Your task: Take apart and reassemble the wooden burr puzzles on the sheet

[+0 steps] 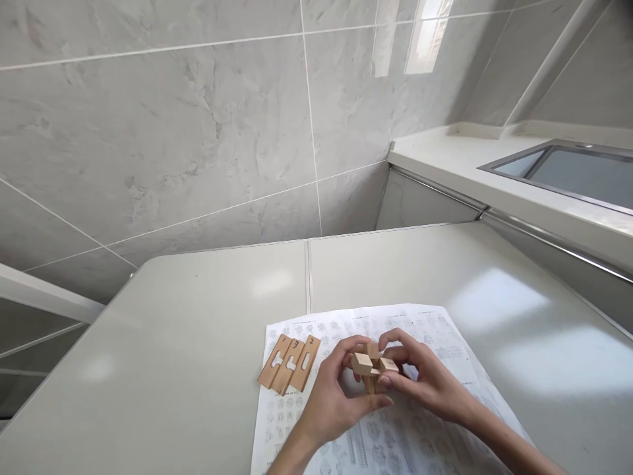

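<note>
Between my two hands is a wooden burr puzzle [363, 363] of interlocking light-wood blocks, held above the printed sheet. My left hand [341, 389] wraps its left side, thumb stretched along the bottom and fingers behind it. From the right, my right hand [420, 376] pinches a block end between thumb and index finger. The inner joints of the puzzle are partly hidden by my fingers. Left of my hands lie three flat wooden pieces, side by side and slightly overlapping: piece 1 [268, 373], piece 3 [281, 380] and piece 2 [299, 379], each with a cut-out slot.
A large white sheet [366, 323] printed with small diagrams lies under the pieces. It rests on a pale table [198, 343] with a seam across it. Behind stands a grey tiled wall [198, 132]. At right is a white counter [435, 155] with a sink [568, 168].
</note>
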Available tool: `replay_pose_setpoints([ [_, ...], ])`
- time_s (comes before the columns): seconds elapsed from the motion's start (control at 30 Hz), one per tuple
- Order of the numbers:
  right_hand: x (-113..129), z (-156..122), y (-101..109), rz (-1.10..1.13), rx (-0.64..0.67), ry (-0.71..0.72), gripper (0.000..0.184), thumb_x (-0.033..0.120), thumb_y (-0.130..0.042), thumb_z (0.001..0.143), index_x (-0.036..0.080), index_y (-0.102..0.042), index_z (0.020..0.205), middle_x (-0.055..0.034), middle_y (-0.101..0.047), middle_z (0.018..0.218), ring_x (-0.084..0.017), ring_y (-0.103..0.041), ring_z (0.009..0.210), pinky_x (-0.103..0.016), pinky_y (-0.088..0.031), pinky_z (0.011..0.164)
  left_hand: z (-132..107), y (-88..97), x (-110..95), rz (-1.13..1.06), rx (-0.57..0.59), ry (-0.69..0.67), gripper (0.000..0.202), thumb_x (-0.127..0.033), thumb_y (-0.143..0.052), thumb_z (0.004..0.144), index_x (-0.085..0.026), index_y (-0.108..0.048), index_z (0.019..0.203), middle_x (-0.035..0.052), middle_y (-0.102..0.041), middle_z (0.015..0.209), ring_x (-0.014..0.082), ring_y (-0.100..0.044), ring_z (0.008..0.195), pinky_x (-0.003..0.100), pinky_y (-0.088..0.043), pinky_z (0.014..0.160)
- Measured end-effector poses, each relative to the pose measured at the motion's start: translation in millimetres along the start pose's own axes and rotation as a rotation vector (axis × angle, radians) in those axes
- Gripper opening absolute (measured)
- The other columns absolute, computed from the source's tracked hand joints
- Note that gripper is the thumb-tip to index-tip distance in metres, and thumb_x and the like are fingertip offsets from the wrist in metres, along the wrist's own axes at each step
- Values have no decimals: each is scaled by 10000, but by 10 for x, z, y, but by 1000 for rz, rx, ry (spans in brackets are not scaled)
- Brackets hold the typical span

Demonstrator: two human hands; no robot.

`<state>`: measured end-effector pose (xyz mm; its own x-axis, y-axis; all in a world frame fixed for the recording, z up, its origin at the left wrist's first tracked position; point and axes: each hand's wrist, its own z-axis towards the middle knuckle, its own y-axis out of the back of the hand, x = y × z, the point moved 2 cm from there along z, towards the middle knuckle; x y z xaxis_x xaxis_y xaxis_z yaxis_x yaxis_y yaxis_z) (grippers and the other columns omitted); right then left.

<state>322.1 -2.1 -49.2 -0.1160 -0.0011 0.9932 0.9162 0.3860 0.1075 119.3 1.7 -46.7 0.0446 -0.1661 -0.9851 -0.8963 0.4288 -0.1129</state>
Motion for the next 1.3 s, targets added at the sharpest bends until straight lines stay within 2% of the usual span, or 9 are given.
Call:
replay_pose_setpoints([
  [0.23, 5, 12, 49, -64, 4, 11, 343, 568, -696, 1047, 277, -524, 1106, 19, -737, 759, -167, -484, 636, -294, -345, 598, -9, -8, -44, 61, 33, -2, 745, -253, -1034, 727, -344, -657, 1364, 28, -757, 1246, 271, -711, 1163, 373, -507, 1043],
  [0.37, -19, 22, 76, -26, 29, -10, 370, 606, -667, 1056, 259, -546, 1098, 15, -720, 744, -170, -505, 656, -308, -366, 633, -18, -5, -41, 84, 74, -1, 741, -271, -1029, 735, -338, -651, 1369, 46, -755, 1274, 295, -709, 1194, 397, -504, 1059],
  [0.6, -12, 16, 48, 95, 14, -62, 378, 616, -654, 1069, 249, -566, 1061, 8, -724, 743, -177, -586, 666, -314, -381, 634, -25, -11, -13, 122, 60, 19, 724, -284, -1019, 736, -307, -643, 1355, 79, -780, 1244, 312, -715, 1159, 427, -518, 1026],
  [0.77, -71, 14, 17, 171, -14, -75, 365, 600, -655, 1077, 245, -575, 1048, 5, -735, 730, -140, -526, 579, -284, -325, 546, -20, -22, -35, 88, 65, -2, 731, -286, -1042, 699, -308, -656, 1320, 52, -767, 1215, 281, -713, 1123, 390, -529, 997],
  [0.87, -110, 9, 9, 187, -44, -68, 370, 595, -650, 1082, 241, -584, 999, 7, -721, 703, -121, -489, 528, -271, -302, 501, -17, -27, -35, 63, 56, 11, 719, -307, -1025, 728, -301, -639, 1335, 51, -766, 1185, 266, -721, 1074, 378, -548, 960],
  [1.1, -150, 5, 8, 121, -130, -78, 410, 625, -678, 1051, 238, -592, 947, -3, -712, 692, -126, -495, 506, -270, -305, 478, -14, -25, -20, 75, 34, 33, 703, -324, -1007, 749, -279, -640, 1348, 71, -780, 1183, 294, -728, 1114, 404, -554, 978],
  [1.3, -135, 21, 6, 225, -82, -120, 406, 617, -680, 1053, 240, -578, 944, 9, -709, 675, -110, -476, 470, -253, -334, 458, -14, -30, -9, 61, 29, 22, 679, -338, -1004, 766, -295, -647, 1343, 65, -772, 1224, 285, -729, 1123, 403, -562, 995],
])
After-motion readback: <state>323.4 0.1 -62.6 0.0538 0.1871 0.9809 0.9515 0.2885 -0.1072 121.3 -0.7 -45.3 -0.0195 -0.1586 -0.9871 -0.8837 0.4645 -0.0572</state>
